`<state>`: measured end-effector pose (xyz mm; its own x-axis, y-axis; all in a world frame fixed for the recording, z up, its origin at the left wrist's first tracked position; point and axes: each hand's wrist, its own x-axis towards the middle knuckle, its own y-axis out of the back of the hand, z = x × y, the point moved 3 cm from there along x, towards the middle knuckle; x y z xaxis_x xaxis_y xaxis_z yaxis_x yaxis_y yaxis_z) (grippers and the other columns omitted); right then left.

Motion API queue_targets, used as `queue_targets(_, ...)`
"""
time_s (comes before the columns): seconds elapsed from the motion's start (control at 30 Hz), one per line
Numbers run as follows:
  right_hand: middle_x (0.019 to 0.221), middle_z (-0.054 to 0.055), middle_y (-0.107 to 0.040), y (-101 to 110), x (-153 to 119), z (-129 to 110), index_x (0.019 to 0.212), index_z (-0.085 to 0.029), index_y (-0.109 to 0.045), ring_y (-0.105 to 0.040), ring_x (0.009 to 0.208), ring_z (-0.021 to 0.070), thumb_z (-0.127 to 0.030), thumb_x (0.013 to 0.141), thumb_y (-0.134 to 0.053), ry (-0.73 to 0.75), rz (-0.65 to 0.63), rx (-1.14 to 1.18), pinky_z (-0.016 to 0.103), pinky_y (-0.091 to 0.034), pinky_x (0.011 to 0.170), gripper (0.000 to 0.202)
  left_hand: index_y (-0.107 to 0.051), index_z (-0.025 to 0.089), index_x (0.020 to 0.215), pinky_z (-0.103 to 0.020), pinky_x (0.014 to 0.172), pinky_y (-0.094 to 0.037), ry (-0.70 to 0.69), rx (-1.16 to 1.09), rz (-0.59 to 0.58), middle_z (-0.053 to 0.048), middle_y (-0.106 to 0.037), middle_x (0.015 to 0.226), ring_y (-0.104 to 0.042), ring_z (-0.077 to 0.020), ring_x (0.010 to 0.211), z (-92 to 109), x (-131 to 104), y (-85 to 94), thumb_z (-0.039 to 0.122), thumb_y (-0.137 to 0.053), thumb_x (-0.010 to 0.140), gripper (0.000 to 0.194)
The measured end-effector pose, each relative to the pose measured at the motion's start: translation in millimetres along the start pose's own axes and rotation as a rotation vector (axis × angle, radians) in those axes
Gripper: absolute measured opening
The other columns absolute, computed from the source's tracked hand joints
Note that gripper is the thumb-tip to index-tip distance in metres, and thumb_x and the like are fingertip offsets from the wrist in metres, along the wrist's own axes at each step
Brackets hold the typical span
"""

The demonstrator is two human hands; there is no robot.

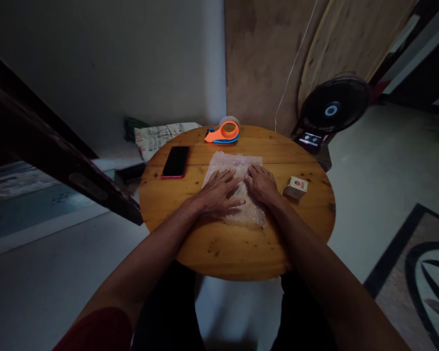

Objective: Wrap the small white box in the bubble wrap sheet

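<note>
A sheet of clear, pinkish bubble wrap (247,212) lies flat in the middle of the round wooden table (219,253). My left hand (223,192) rests on its left part, palm down with the fingers spread. On the right part of the sheet lies my right hand (260,183), its fingers bent and pointing inward; whether they pinch the wrap's edge I cannot make out. A small cardboard box (296,187) stands on the table just right of my right hand.
Toward the table's far edge stands an orange and blue tape dispenser (225,132) with a roll of tape. A phone (175,162) with a dark screen lies at the left. Beyond the table on the right is a black round fan (334,105); a printed sack (164,134) lies behind.
</note>
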<state>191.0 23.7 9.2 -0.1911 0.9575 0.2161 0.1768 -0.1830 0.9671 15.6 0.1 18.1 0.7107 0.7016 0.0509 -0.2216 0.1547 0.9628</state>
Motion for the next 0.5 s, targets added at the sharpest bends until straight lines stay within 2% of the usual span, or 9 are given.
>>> queue_targets(0.17, 0.138, 0.016, -0.054, -0.7, 0.0, 1.6, 0.127, -0.014, -0.053, -0.047, 0.125, 0.0298, -0.033, 0.096, -0.036, 0.010, 0.020, -0.006, 0.042, -0.035, 0.102, 0.040, -0.030, 0.022, 0.150, -0.054, 0.118, -0.010, 0.004, 0.034, -0.032, -0.015, -0.021, 0.160, -0.016, -0.0342, 0.148, -0.5, 0.2, -6.1, 0.076, -0.041, 0.081, 0.088)
queue_targets(0.23, 0.139, 0.015, -0.053, 0.4, -0.8, 1.1, 0.128, -0.014, -0.053, -0.047, 0.125, 0.0295, -0.032, 0.096, -0.036, 0.011, 0.027, -0.013, 0.042, -0.035, 0.102, 0.040, -0.035, 0.022, 0.148, -0.053, 0.117, -0.014, -0.001, 0.045, -0.006, -0.015, -0.027, 0.158, -0.021, -0.0347, 0.146, 1.3, 0.9, -5.3, 0.077, -0.044, 0.079, 0.088)
queue_targets(0.37, 0.139, 0.015, -0.053, 6.4, -3.9, -1.2, 0.128, -0.015, -0.054, -0.048, 0.124, 0.0287, -0.033, 0.097, -0.035, 0.006, 0.049, -0.014, 0.041, -0.035, 0.100, 0.040, -0.052, 0.021, 0.133, -0.045, 0.110, -0.030, 0.037, 0.038, 0.118, -0.012, -0.050, 0.143, -0.043, -0.0288, 0.133, 3.4, 2.8, 3.7, 0.059, -0.038, 0.092, 0.058)
queue_targets(0.43, 0.139, 0.015, -0.053, 9.7, -5.6, -1.5, 0.127, -0.016, -0.055, -0.049, 0.123, 0.0284, -0.034, 0.098, -0.034, 0.015, 0.069, -0.003, 0.041, -0.035, 0.100, 0.040, -0.056, 0.020, 0.125, -0.043, 0.107, -0.033, 0.081, 0.041, 0.167, -0.012, -0.055, 0.135, -0.048, -0.0268, 0.127, 2.1, 2.9, 7.6, 0.049, -0.036, 0.095, 0.047)
queue_targets(0.5, 0.140, 0.015, -0.053, 10.7, -6.8, -0.5, 0.127, -0.016, -0.055, -0.048, 0.124, 0.0289, -0.035, 0.098, -0.035, 0.028, 0.054, 0.000, 0.042, -0.035, 0.100, 0.040, -0.057, 0.020, 0.122, -0.044, 0.107, -0.034, 0.109, 0.056, 0.176, -0.012, -0.056, 0.133, -0.048, -0.0282, 0.125, 0.7, 2.3, 8.6, 0.050, -0.042, 0.092, 0.046)
